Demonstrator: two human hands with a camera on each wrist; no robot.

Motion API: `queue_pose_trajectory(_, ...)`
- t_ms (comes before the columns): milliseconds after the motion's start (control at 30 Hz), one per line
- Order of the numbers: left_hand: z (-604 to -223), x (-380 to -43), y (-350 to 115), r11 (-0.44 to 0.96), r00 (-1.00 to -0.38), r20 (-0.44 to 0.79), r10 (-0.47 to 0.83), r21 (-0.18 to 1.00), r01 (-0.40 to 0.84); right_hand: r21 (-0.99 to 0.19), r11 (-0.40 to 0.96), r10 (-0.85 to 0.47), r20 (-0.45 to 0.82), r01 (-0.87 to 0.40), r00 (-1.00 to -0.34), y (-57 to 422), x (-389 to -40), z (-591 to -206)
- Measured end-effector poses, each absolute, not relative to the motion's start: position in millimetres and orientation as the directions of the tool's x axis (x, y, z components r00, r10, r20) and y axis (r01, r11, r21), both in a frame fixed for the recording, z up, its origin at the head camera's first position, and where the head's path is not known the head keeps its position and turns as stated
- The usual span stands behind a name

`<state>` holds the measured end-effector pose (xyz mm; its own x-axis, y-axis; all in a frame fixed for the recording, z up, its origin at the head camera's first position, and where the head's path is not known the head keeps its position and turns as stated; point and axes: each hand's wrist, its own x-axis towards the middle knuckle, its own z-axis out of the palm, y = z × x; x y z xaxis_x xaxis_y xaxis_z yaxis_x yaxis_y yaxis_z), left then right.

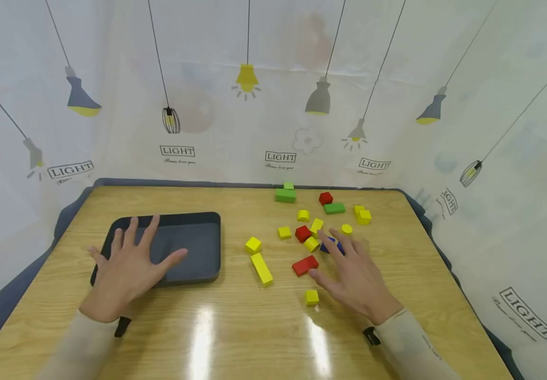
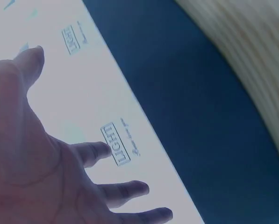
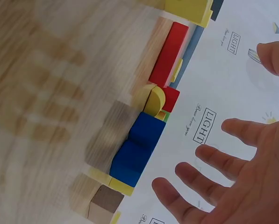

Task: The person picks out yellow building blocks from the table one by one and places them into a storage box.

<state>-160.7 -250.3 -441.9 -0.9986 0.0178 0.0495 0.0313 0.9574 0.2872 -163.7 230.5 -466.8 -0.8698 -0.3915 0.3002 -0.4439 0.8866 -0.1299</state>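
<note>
My left hand [image 1: 131,269], fingers spread wide, hovers over the left part of a dark grey rectangular tray [image 1: 197,250]. Nothing is in its grasp, and the left wrist view shows the bare palm. My right hand [image 1: 359,277] hangs over the right-hand blocks with its fingers apart and holds nothing. Beneath its fingers two blue blocks [image 3: 138,149] stand side by side, partly hidden in the head view. Near the thumb lies a red rectangular block [image 1: 305,265], and a yellow cube [image 1: 311,297] sits closer to me.
Between tray and right hand lie a long yellow block [image 1: 261,269] and a yellow cube [image 1: 253,245]. Farther back are green blocks [image 1: 285,196], red hexagonal blocks [image 1: 326,198] and several yellow pieces. A plain wooden block [image 3: 104,205] shows beside the blue ones. A printed curtain [image 1: 226,126] encloses the table.
</note>
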Motion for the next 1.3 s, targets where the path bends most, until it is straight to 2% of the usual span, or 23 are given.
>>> queue_pose_trajectory(567, -438.1, -179.1, -294.0, 0.931, -0.991, -0.060, -0.123, 0.339, -0.136, -0.194, 0.863, -0.410, 0.273, -0.467, -0.870, 216.2, -161.6, -454.5)
queue_pose_trajectory(833, -437.2, -185.1, -312.0, 0.913, -0.988, -0.066, -0.137, 0.378, -0.152, -0.212, 0.838, -0.450, 0.255, -0.503, -0.856, 211.9, -165.3, -450.4)
queue_pose_trajectory(1100, -435.7, -192.5, -335.5, 0.932, -0.989, -0.076, -0.124, 0.333, -0.142, -0.242, 0.831, -0.479, 0.149, -0.502, -0.865, 202.2, -164.6, -438.6)
queue_pose_trajectory(1300, -437.0, -193.9, -345.0, 0.935, -0.988, -0.101, -0.119, 0.324, -0.146, -0.274, 0.818, -0.532, -0.024, -0.506, -0.846, 199.9, -164.2, -433.2)
